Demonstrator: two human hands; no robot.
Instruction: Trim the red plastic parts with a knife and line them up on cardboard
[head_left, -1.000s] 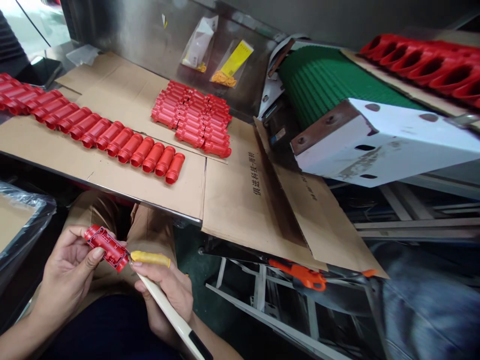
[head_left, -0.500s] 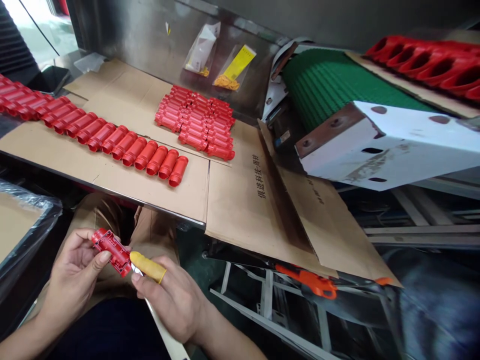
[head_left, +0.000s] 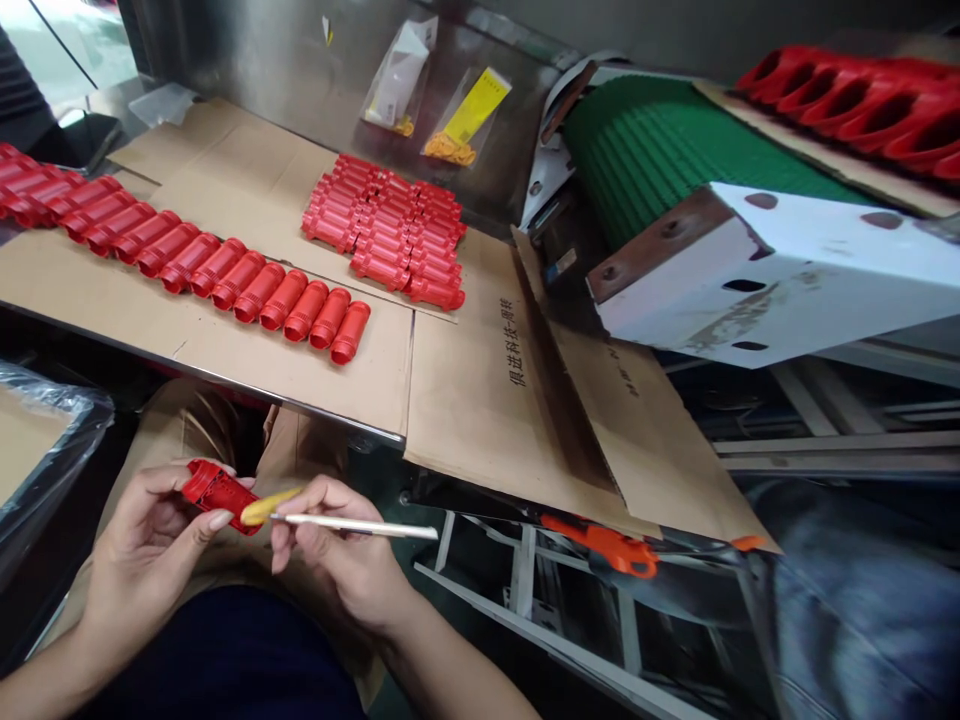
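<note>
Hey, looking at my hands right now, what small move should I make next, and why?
Probably run the yellow finger cover lightly along the end of the red part nearest it: the cover is already at that end, the left hand holds the part, and the white tool lies sideways in the right hand.

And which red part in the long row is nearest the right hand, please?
The red part at the right end of the row; the others all lie to its left.
</note>
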